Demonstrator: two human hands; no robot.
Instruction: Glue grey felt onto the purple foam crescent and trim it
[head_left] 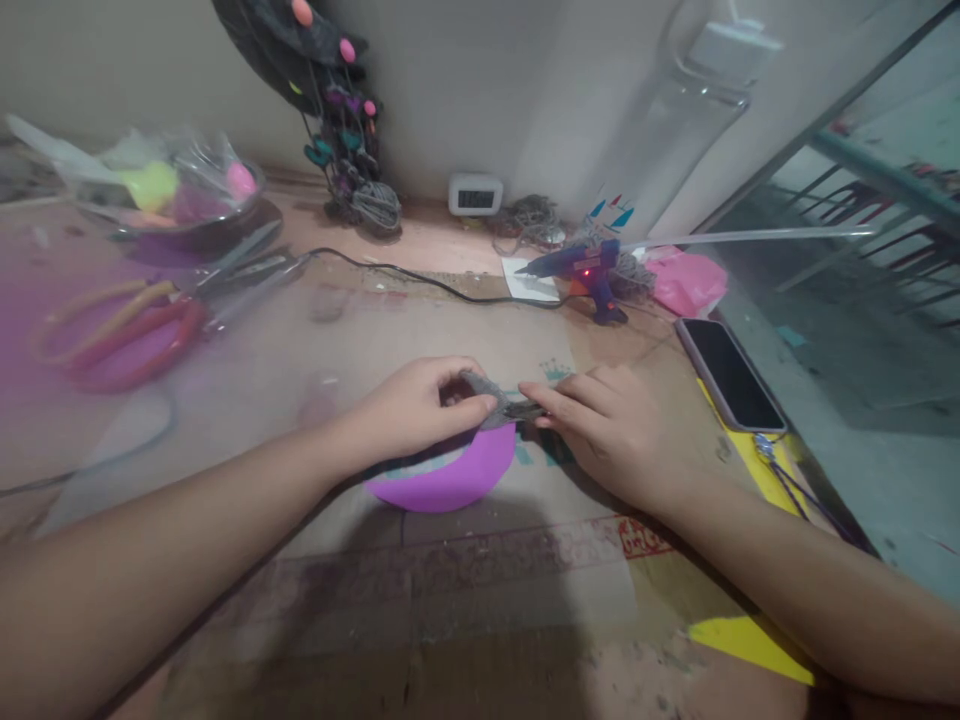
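A purple crescent-shaped piece (457,478), seemingly paper or foam sheet, extends below my hands over the covered table. Grey yarn-like material (491,398) covers its upper end. My left hand (431,410) is closed around that grey part, thumb on top. On the other side, the fingers of my right hand (592,410) pinch a dark grey bit at the same end; exactly what lies between the fingertips is partly hidden. Both hands are close together, low over the table.
A hot glue gun (589,270) with a red light stands behind my right hand, its black cord (420,280) running left. A phone (731,375) lies right, scissors (135,330) left. Behind are a bowl (187,215), a small clock (475,194) and pink plastic (686,280).
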